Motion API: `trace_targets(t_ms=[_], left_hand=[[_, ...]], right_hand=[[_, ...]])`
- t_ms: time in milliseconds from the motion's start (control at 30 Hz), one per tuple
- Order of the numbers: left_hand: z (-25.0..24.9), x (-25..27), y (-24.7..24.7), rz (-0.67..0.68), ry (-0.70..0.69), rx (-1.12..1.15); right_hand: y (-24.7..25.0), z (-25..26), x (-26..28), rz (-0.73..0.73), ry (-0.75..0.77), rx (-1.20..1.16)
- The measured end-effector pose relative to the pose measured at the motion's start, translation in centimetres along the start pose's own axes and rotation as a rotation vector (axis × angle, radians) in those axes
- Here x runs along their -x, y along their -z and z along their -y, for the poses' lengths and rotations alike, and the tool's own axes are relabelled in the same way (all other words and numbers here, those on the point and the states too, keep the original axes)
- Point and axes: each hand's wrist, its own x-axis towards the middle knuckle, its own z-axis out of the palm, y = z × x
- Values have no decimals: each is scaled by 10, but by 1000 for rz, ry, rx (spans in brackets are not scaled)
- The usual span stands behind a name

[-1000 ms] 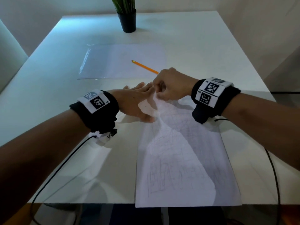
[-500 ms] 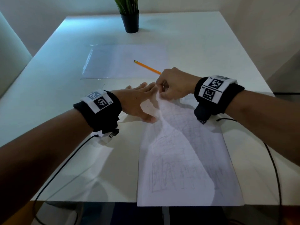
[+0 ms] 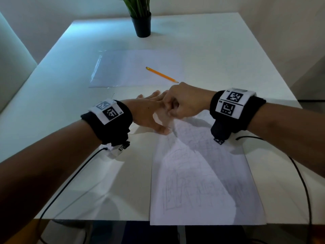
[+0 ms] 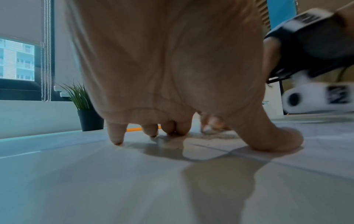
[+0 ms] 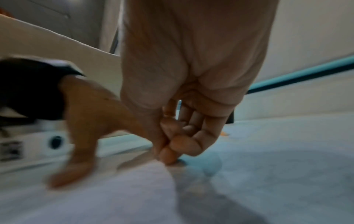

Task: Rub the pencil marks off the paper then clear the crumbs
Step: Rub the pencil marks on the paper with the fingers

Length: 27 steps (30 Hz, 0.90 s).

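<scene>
A white paper (image 3: pixel 202 173) covered in faint pencil scribbles lies lengthwise at the table's near edge. My left hand (image 3: pixel 151 111) lies flat with spread fingers (image 4: pixel 114 136) and presses down the sheet's far left corner, thumb (image 4: pixel 277 139) on the paper. My right hand (image 3: pixel 169 111) is curled tight just right of it, partly over the left fingers. Its thumb and forefinger (image 5: pixel 166 153) pinch together and press down on the paper (image 5: pixel 114 197). Only a small pale tip (image 4: pixel 205 128) shows between them, seemingly the eraser. The right wrist view is blurred.
A yellow pencil (image 3: pixel 161 74) lies beyond the hands on a second pale sheet (image 3: pixel 126 67). A potted plant (image 3: pixel 142 20) stands at the far end of the white table (image 3: pixel 70 120). Black cables trail from both wrists over the near edge.
My right hand has slid a little to the left, now overlapping the left fingers, still pinched on the paper's top. The left hand has stayed put.
</scene>
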Motion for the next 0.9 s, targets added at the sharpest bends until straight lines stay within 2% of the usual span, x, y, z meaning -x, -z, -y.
trace_targets(t_ms=[67,133,267,400,567,700,800,833,900], left_hand=[[0,-1,-1,13,5,-16],[-1,0,0,9,19,-23],[-4,4,2,7,8,-3],[-2,0,0,13,32,-37],[3,-3,0,28,4,-9],[-1,-2,0,20,20,-42],[1,-1,-1,6,10,-7],[2,-1,-2,5,0,-2],[3,-2,-2,15,4,-8]], right_hand=[[8,-12,-2,-85,-86,-28],[9,-15,-4,-145,-102,-26],[-3,0,1,-14,-1,8],[13,-19,-1,-154,-120,29],[3,-2,7,-5,-30,23],[10,-14,0,-120,-107,30],[-2,4,2,-26,2,23],[-2,6,3,3,9,12],[6,-3,0,-36,-55,1]])
